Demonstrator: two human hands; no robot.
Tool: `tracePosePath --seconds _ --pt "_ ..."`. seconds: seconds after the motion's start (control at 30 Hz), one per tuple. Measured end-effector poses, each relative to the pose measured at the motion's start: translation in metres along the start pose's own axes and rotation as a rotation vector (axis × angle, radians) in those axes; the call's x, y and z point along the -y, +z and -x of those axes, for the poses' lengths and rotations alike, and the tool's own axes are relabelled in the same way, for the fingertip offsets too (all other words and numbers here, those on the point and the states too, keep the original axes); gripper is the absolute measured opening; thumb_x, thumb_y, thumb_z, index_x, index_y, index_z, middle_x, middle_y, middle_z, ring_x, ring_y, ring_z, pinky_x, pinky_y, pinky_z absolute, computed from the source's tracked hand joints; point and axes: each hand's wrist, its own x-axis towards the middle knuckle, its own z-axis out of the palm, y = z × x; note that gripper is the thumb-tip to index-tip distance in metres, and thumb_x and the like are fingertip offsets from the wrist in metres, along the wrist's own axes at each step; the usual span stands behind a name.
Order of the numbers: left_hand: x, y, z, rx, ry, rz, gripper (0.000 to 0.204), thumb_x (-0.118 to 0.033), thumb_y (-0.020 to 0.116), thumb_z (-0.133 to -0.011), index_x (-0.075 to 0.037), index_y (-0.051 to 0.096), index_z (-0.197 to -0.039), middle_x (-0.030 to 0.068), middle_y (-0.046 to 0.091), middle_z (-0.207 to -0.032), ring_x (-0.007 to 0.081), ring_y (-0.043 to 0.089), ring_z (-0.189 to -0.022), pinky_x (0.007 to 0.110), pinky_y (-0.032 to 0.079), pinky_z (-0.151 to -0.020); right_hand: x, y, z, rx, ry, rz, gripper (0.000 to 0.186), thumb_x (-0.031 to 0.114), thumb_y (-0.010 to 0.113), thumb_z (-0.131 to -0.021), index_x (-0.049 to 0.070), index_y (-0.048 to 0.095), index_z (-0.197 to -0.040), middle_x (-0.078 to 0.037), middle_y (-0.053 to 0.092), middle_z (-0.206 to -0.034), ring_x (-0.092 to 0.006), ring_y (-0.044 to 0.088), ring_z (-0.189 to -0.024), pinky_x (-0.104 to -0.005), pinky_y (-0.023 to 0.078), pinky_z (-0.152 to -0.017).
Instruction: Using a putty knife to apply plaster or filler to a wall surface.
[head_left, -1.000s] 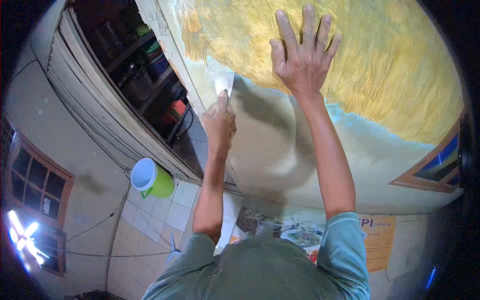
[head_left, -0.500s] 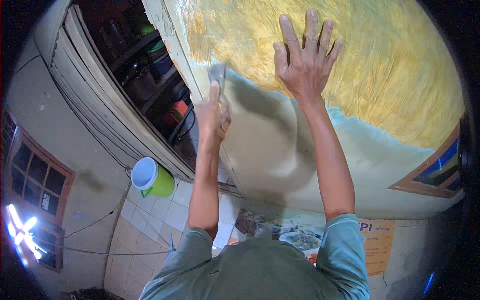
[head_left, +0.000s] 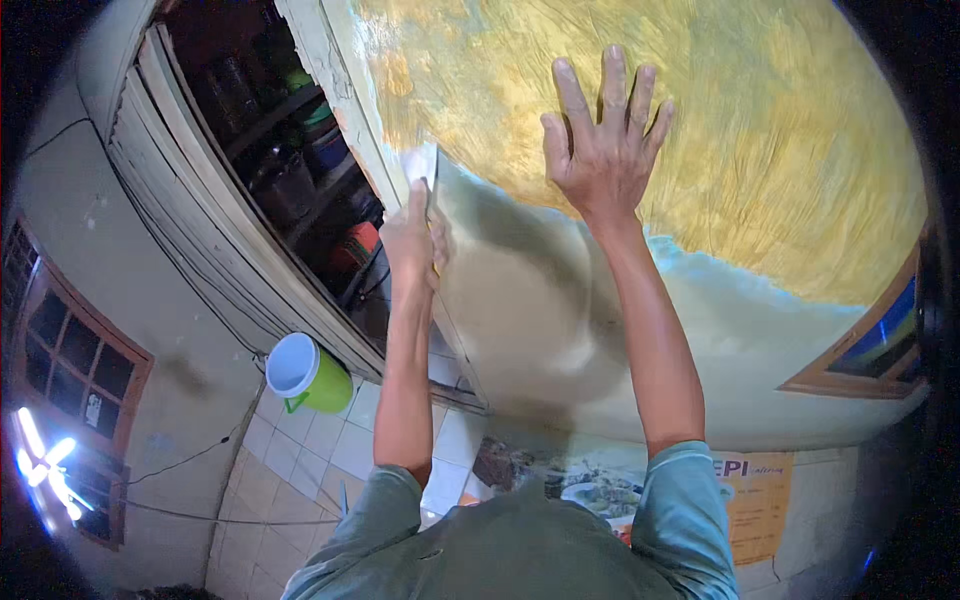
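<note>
Currently in the left hand: one scraper [head_left: 421, 163], the left hand [head_left: 406, 245] clasped round its mostly hidden handle, one digit laid up toward the blade

Scraper position: upper left of the wall [head_left: 535, 310], at the lower edge of the yellow textured layer [head_left: 750, 170], just beside the peeling post [head_left: 338, 85]

Right hand: the right hand [head_left: 604, 170] is well apart from the left, empty, fingers spread, apparently braced flat on the yellow layer

Border: one ragged pale-blue line [head_left: 690, 258], between yellow above and smooth grey below

Blade handling, judged: best kept low and even against the wall, in short strokes along the border; a steep corner would likely gouge

Bracing, judged: steady right palm, clear of the blade's path; lighter pressure advisable beside the post, where flaking edges could catch

Hands, count: two, one occupied, one bare

Scrapers, count: one

Buckets, count: one, the green bucket [head_left: 325, 385], standing on pale tiles [head_left: 350, 450]

Orange posters, count: one orange poster [head_left: 757, 512], lower right

Bright lights, count: one star-shaped light [head_left: 45, 470], far left

Shelf goods, count: cannot be told on the dark shelving [head_left: 275, 115]; one red item [head_left: 355, 245] stands out
</note>
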Motion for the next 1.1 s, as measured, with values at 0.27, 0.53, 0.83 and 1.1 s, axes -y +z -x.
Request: tracePosePath --seconds 0.27,0.53,0.83,1.1 --pt "0.021 0.003 0.031 -0.013 -0.019 -0.118 0.051 -0.045 0.066 -0.098 -0.013 0.051 -0.061 -0.0015 0.044 -0.051 0.0111 0.038 -0.037 0.029 0.030 -0.037 0.000 -0.008 -0.003 0.024 -0.002 0.043 0.060 0.047 0.062 -0.093 0.043 0.047 -0.151 -0.006 0.029 -0.167 -0.0390 0.022 -0.154 -0.0635 0.016 -0.121" --pt "-0.019 -0.013 -0.009 0.033 0.026 -0.005 0.050 -0.049 0.062 -0.099 -0.012 0.055 -0.066 -0.0018 0.047 -0.053 0.0090 0.039 -0.037 0.028 0.029 -0.036 0.012 -0.006 -0.007 0.005 -0.005 0.034 0.052 0.046 0.057 -0.096 0.039 0.053 -0.148 -0.009 0.033 -0.165 -0.0390 0.022 -0.154 -0.0631 0.013 -0.121" --pt "0.000 0.002 0.018 0.107 -0.028 -0.054 0.049 -0.047 0.064 -0.099 -0.011 0.055 -0.068 -0.0038 0.044 -0.051 0.0081 0.038 -0.036 0.026 0.027 -0.033 0.013 -0.004 -0.003 -0.001 -0.009 0.025 0.049 0.045 0.054 -0.098 0.036 0.056 -0.146 -0.012 0.038 -0.162 -0.0401 0.024 -0.153 -0.0637 0.014 -0.120" --pt "0.008 -0.008 0.018 0.137 -0.107 -0.015 0.049 -0.048 0.063 -0.099 -0.013 0.051 -0.067 -0.0029 0.043 -0.051 0.0082 0.036 -0.035 0.026 0.026 -0.033 0.016 0.000 -0.001 0.002 -0.018 0.029 0.048 0.046 0.053 -0.098 0.037 0.056 -0.146 -0.012 0.038 -0.162 -0.0405 0.027 -0.152 -0.0650 0.014 -0.119"
